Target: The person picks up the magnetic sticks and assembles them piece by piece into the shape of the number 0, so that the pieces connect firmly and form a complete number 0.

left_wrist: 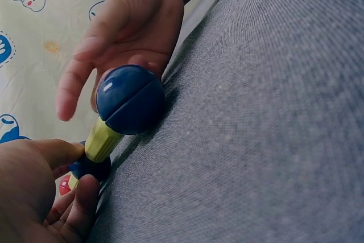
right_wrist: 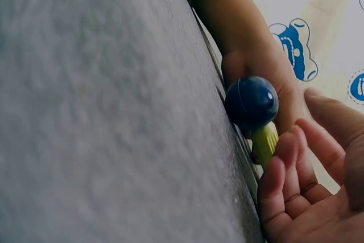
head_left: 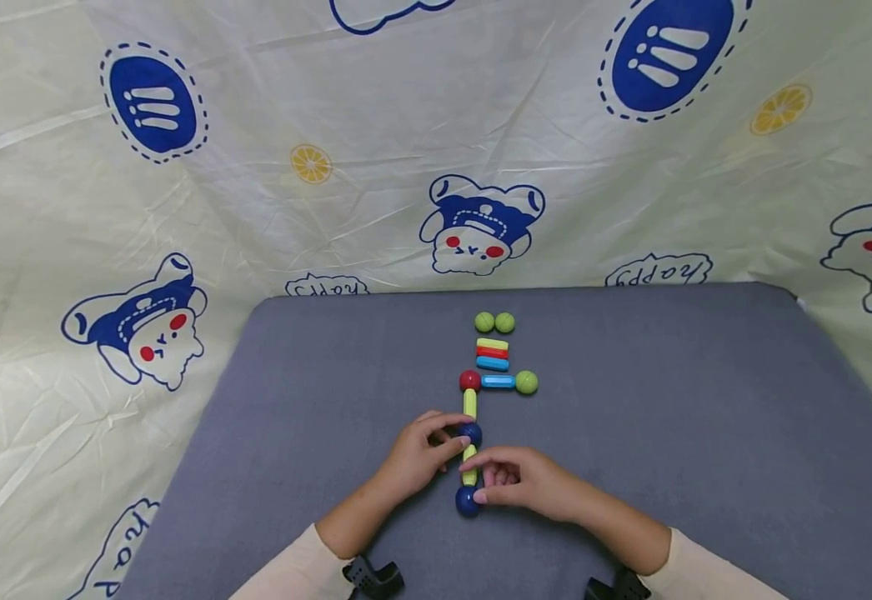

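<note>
On the grey table a chain of balls and sticks runs toward the person. My left hand [head_left: 417, 454] pinches the middle blue ball [head_left: 472, 432] between thumb and fingers. A yellow stick [head_left: 469, 477] joins that ball to the nearest blue ball [head_left: 467, 502], which shows large in the left wrist view. My right hand [head_left: 537, 485] is beside this stick and ball, fingers loosely bent, thumb tip right at the ball in the head view. Beyond my left hand, another yellow stick [head_left: 469, 402] leads to a red ball [head_left: 470, 380]. A blue stick [head_left: 498, 382] links it to a green ball [head_left: 527, 382].
Behind the chain lie loose yellow [head_left: 492, 343], red [head_left: 492, 353] and blue sticks [head_left: 492, 364], side by side. Two green balls [head_left: 494, 322] sit farther back. A printed white cloth [head_left: 376, 225] hangs behind the table's far edge [head_left: 556, 290].
</note>
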The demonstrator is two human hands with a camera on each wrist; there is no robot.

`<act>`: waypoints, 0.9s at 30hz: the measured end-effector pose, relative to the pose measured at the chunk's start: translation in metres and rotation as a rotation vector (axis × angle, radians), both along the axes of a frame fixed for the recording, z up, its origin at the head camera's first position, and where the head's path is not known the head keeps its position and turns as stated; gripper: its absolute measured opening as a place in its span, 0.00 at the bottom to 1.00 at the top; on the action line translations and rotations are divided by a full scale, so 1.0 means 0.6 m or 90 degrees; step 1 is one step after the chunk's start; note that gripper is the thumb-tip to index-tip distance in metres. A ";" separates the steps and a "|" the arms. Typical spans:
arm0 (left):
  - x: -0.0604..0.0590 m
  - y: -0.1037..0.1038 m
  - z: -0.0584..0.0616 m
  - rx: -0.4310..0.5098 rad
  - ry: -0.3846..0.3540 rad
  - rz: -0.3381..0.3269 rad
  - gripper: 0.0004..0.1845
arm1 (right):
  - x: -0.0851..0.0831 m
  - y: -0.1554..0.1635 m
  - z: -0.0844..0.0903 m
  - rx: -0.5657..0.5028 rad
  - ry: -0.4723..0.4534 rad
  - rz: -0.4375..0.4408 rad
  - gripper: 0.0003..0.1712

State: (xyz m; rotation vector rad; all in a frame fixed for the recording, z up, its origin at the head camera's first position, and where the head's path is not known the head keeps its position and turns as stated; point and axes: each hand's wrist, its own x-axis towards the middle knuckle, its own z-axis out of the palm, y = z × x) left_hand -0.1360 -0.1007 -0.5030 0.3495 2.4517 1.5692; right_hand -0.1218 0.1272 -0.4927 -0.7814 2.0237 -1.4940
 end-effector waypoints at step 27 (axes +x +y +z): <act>0.003 0.002 0.001 0.013 0.001 0.012 0.14 | -0.134 0.053 0.048 0.097 0.142 -0.336 0.21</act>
